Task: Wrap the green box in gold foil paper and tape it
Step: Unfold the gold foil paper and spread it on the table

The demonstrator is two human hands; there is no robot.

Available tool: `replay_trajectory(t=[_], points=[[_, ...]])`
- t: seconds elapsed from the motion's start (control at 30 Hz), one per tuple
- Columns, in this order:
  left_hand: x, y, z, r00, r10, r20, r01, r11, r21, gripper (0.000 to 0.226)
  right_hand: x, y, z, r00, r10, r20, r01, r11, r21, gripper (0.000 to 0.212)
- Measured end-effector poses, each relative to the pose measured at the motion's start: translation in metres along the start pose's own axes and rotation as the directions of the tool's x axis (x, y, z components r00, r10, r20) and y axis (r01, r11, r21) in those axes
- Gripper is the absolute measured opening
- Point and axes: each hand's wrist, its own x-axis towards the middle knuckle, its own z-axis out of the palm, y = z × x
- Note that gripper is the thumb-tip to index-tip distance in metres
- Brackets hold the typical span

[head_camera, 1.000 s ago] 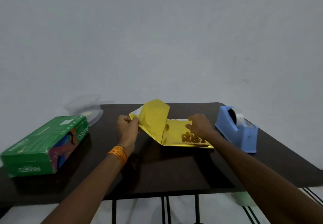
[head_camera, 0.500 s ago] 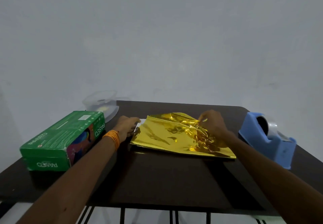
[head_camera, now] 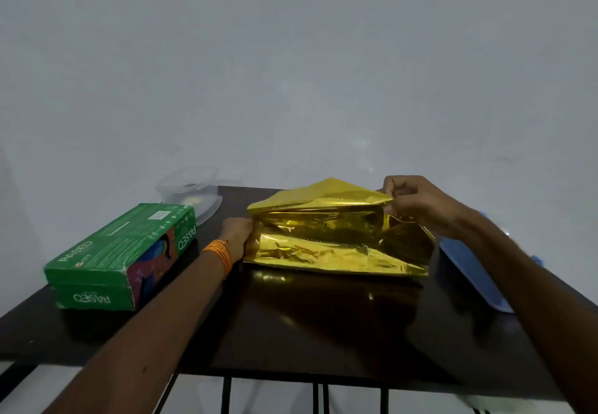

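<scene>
One sheet of gold foil paper (head_camera: 323, 245) lies folded on the dark desk (head_camera: 323, 332), its lower layer flat and its upper flap raised like a tent. Two hands are on it. The right hand (head_camera: 420, 203) is at the foil's upper right corner, its fingers (head_camera: 396, 189) curled and pinching the edge of the raised flap. The left hand (head_camera: 238, 235) is against the foil's left edge, with an orange thread band (head_camera: 218, 252) on the wrist. Its fingers are hidden by the foil (whether they grip or merely press cannot be told). One green box (head_camera: 123, 252) lies flat and unwrapped left of the foil, the left hand between them. One clear plastic container (head_camera: 191, 190) stands behind and left of the foil. One blue tape dispenser (head_camera: 469, 271) sits right of the foil, mostly covered by the right forearm.
</scene>
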Motion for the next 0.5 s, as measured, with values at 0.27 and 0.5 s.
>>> replay_trajectory(t=[0.27, 0.5], points=[[-0.003, -0.005, -0.009, 0.980, 0.164, 0.110, -0.181, 0.971, 0.158, 0.014, -0.032, -0.032, 0.010, 0.803, 0.102, 0.587, -0.071, 0.995, -0.076, 0.018], [-0.010, -0.001, -0.011, 0.989, 0.054, 0.136, -0.054, 0.999, -0.004, 0.006, -0.026, -0.006, 0.008, 0.922, 0.146, 0.359, -0.264, 0.914, 0.307, 0.048]])
